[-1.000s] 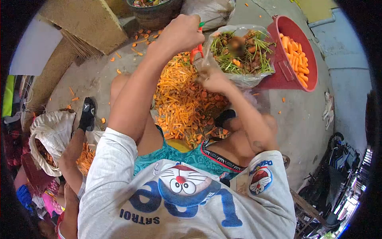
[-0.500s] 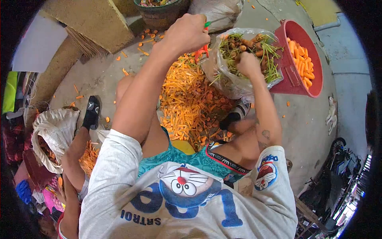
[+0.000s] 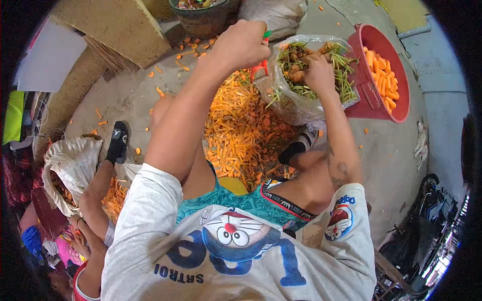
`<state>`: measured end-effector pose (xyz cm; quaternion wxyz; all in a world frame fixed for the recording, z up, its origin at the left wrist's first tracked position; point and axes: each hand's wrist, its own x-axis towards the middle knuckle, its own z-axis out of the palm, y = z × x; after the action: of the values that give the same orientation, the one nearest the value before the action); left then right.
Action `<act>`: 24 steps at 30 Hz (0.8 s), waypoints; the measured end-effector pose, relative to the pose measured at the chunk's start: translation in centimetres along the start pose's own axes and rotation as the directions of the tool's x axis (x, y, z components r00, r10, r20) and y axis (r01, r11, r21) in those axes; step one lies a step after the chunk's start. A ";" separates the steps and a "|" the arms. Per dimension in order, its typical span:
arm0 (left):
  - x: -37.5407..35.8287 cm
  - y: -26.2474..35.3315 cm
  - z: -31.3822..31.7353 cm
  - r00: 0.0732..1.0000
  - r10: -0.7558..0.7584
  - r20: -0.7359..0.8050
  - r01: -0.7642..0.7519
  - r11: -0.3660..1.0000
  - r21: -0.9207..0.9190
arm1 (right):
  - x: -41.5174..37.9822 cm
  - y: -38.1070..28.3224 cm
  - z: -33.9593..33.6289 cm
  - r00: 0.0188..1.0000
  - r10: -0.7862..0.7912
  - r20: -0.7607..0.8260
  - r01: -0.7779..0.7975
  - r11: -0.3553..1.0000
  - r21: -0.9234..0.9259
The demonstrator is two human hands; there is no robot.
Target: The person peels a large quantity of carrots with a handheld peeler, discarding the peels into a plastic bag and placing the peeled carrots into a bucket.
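My left hand [image 3: 245, 45] is closed round a tool with a green end and a red part [image 3: 259, 69] that sticks out below the fingers. It is raised above the orange peelings [image 3: 231, 115], left of a clear plastic bag [image 3: 293, 108]. Unpeeled brown carrots [image 3: 297, 75] with cut green stems [image 3: 346, 72] fill the bag. Inside the bag's mouth, my right hand [image 3: 320, 74] has its fingers bent round a carrot, with the fingertips partly hidden.
A red tub [image 3: 364, 100] of peeled carrots [image 3: 384, 80] touches the bag's right side. Behind are a dark bucket [image 3: 203, 20] and a white sack [image 3: 273, 17]. Another person's arm and leg [image 3: 95, 193] show at left by an open sack [image 3: 75, 163]. A motorcycle [image 3: 427, 215] stands at right.
My right hand has shifted slightly up and right among the carrots, and its fingers show more. My left hand has moved a little to the right with the tool.
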<state>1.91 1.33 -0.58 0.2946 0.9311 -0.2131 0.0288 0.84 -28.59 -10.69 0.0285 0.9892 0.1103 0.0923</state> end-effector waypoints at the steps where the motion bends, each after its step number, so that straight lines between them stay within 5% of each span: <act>1: 0.0 0.1 0.1 1.000 -0.013 0.008 0.013 1.000 -0.002 | -0.1 0.4 1.6 0.996 -0.048 0.072 0.052 0.997 -0.054; 5: -0.1 0.0 -0.1 1.000 -0.001 0.017 0.001 1.000 -0.003 | -0.7 0.3 2.7 0.933 0.120 0.338 -0.070 0.985 -0.157; 10: -0.7 -0.4 -0.8 1.000 -0.015 0.004 0.015 1.000 0.005 | -1.1 0.0 1.9 0.921 0.191 0.341 -0.133 0.973 -0.186; 13: -1.1 -0.3 -0.9 1.000 0.006 -0.017 -0.006 1.000 -0.003 | -0.8 1.0 -0.7 0.963 0.158 0.219 -0.163 0.987 0.003; 15: -1.4 0.3 -1.2 1.000 0.016 -0.023 -0.017 0.999 -0.028 | -0.6 2.6 -3.3 0.935 0.260 -0.242 -0.122 0.875 0.468; 16: -1.5 0.8 -1.3 0.999 0.040 -0.010 -0.040 0.998 -0.046 | -0.7 2.7 -4.7 0.935 0.257 -0.245 -0.122 0.880 0.459; 18: -1.6 1.9 -1.2 0.997 0.076 -0.003 -0.076 0.995 -0.069 | -2.0 2.5 -7.6 0.804 0.547 -0.232 0.038 0.342 0.939; 19: -1.7 2.3 -0.7 0.991 0.132 -0.006 -0.132 0.987 -0.091 | -2.7 1.7 -8.9 0.799 0.551 -0.239 0.038 0.351 0.936; 21: -1.9 3.2 0.4 0.981 0.196 -0.011 -0.196 0.974 -0.111 | -4.1 -0.6 -10.7 0.757 0.650 -0.062 0.273 -0.229 0.934; 23: -2.1 4.5 1.8 0.953 0.291 -0.084 -0.298 0.951 -0.089 | -4.9 -2.1 -11.0 0.780 0.625 -0.023 0.293 -0.333 0.897; 24: -2.2 5.6 1.9 0.978 0.205 -0.044 -0.209 0.972 -0.106 | -5.0 -3.1 -11.3 0.812 0.580 0.059 0.282 -0.480 0.830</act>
<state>-2.53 -2.99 0.44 0.3441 0.8857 -0.3054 0.0628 -6.79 -26.26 -0.77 -0.8657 0.4553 -0.0331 0.2052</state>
